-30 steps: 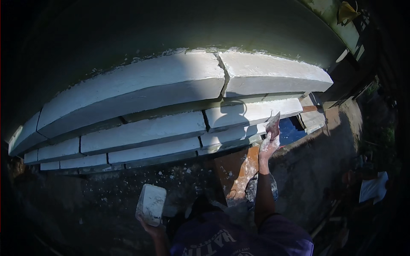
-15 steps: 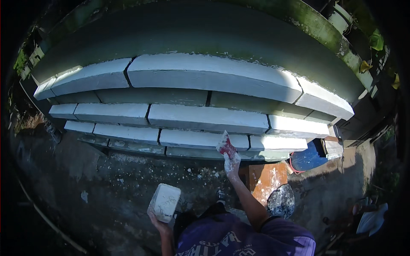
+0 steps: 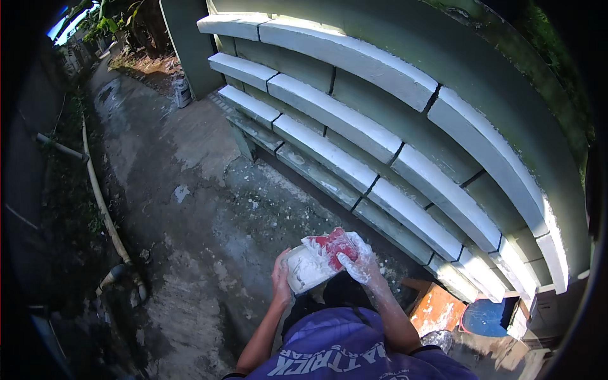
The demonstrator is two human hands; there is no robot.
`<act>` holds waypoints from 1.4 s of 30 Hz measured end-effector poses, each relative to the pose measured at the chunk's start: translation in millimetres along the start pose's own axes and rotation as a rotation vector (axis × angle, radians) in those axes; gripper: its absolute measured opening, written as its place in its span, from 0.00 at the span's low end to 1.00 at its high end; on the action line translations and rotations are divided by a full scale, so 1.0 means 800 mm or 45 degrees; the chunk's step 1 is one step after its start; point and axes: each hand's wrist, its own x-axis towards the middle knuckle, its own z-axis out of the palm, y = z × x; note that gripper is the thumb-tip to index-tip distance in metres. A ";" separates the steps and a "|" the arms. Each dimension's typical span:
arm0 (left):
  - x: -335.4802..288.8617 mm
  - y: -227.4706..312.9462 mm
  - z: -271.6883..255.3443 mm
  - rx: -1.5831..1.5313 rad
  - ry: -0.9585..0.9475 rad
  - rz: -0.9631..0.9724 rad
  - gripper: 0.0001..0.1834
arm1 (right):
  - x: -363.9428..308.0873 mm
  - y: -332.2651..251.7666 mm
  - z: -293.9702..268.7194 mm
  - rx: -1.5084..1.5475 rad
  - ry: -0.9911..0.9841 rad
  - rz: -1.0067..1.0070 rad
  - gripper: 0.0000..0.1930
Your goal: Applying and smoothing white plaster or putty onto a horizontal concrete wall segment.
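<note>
My left hand point(image 3: 280, 277) is closed around the side of a shallow whitish tub point(image 3: 306, 271), which holds thick white paste. My right hand point(image 3: 360, 261), coated in white, grips a red putty scraper point(image 3: 334, 246). The scraper is over the tub's far right part, its edge against the paste or the rim; I cannot tell which. Both hands are close together in front of my body. Beyond them runs a stepped wall with long white-coated ledges point(image 3: 345, 114).
An orange-brown wooden stand point(image 3: 437, 311) and a blue tub of water point(image 3: 486, 316) sit by the wall's right end. Pale pipes point(image 3: 98, 183) run along the left. A bucket point(image 3: 182, 93) stands at the wall's far end. The concrete floor point(image 3: 183, 215) has white splatters.
The view has swung left. My right hand has brought the scraper from the lower white ledge down to the tub. My left hand still holds the tub, now nearer the right hand.
</note>
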 end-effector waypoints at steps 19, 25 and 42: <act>0.081 0.053 -0.098 0.058 0.454 0.158 0.33 | 0.214 0.032 0.183 0.170 -0.990 -0.461 0.18; 0.152 0.052 -0.115 -0.144 0.466 0.012 0.33 | 0.299 0.050 0.216 0.186 -1.002 -0.579 0.16; 0.405 0.138 -0.093 0.061 0.077 0.021 0.30 | 0.431 -0.009 0.122 0.175 -0.011 0.087 0.20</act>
